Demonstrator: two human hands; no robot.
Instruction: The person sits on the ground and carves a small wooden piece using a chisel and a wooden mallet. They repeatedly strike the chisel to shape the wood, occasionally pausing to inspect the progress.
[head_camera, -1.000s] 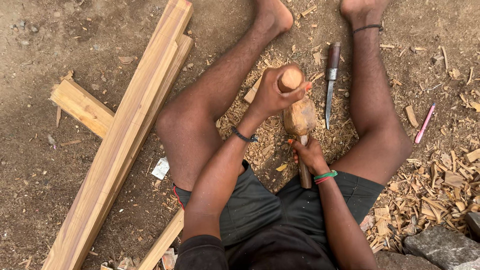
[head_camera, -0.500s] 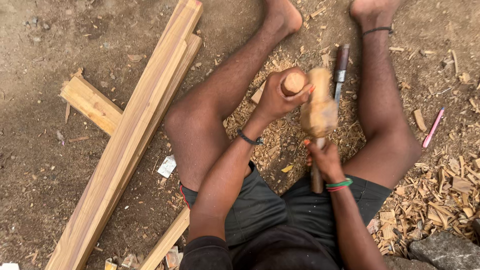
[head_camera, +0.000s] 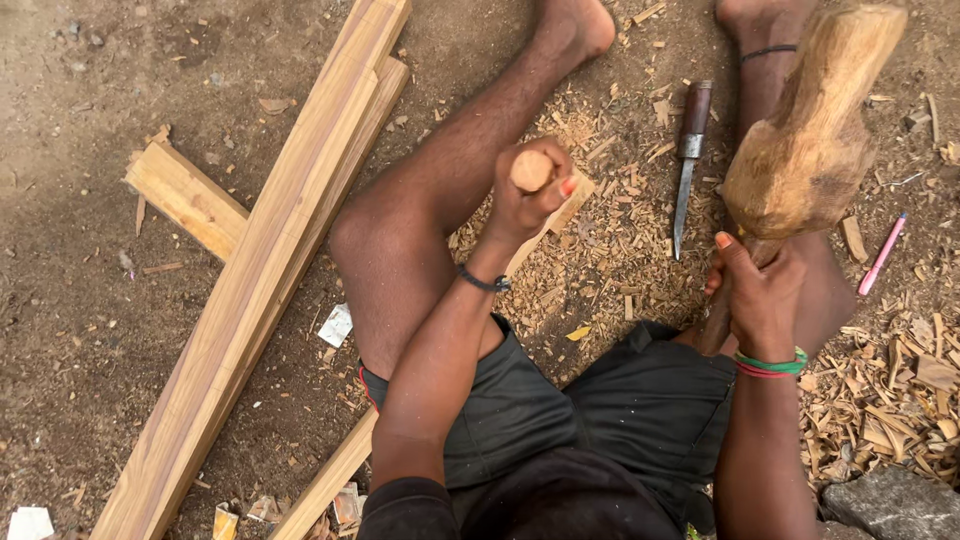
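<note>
Head view: the left hand (head_camera: 530, 205) has its fingers curled tight round a round-topped wooden chisel handle (head_camera: 532, 170), upright over a small wood block (head_camera: 560, 208) among shavings. The right hand (head_camera: 760, 290) – fingers wrapped round the shaft – holds a wooden mallet (head_camera: 810, 140) raised at far right. A knife (head_camera: 688, 160) lies between the legs.

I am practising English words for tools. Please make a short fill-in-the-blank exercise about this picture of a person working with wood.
1. The right hand grips a wooden ____ by its handle.
2. The left hand holds a tool with a round ____ handle.
3. A knife lies on the wood ____ between the legs.

Missing words: mallet; wooden; chips
</note>
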